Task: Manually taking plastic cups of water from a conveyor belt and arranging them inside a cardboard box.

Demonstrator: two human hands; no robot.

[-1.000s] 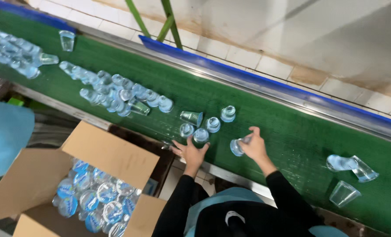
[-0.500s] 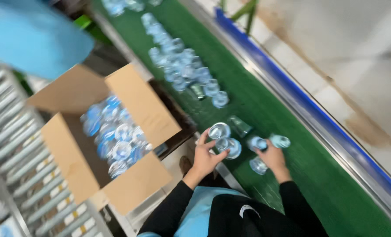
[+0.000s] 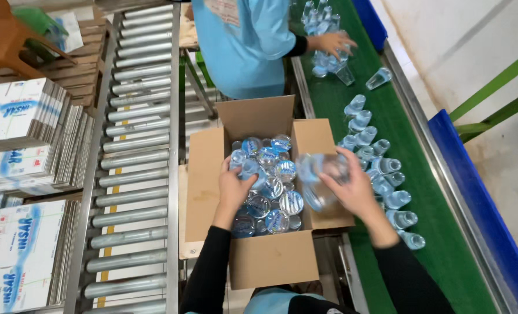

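Over an open cardboard box (image 3: 253, 256) the two hands are seen from above. Sealed water cups (image 3: 269, 192) with blue foil lids are packed inside the box, lids up. The left hand (image 3: 235, 189) is lowered into the box, its fingers closed on a cup (image 3: 244, 168) near the top left of the pile. The right hand (image 3: 352, 186) is held at the box's right flap, wrapped around clear cups (image 3: 320, 177) that are blurred, so their number cannot be told, perhaps two. Just to the right, loose cups (image 3: 381, 174) are scattered on their sides on a green conveyor belt (image 3: 433, 232). Farther up the belt, a co-worker's hand (image 3: 331, 42) is laid on another cluster of cups. Left of the box, a roller track (image 3: 134, 174) is flanked by stacks of flattened cartons (image 3: 26, 134).
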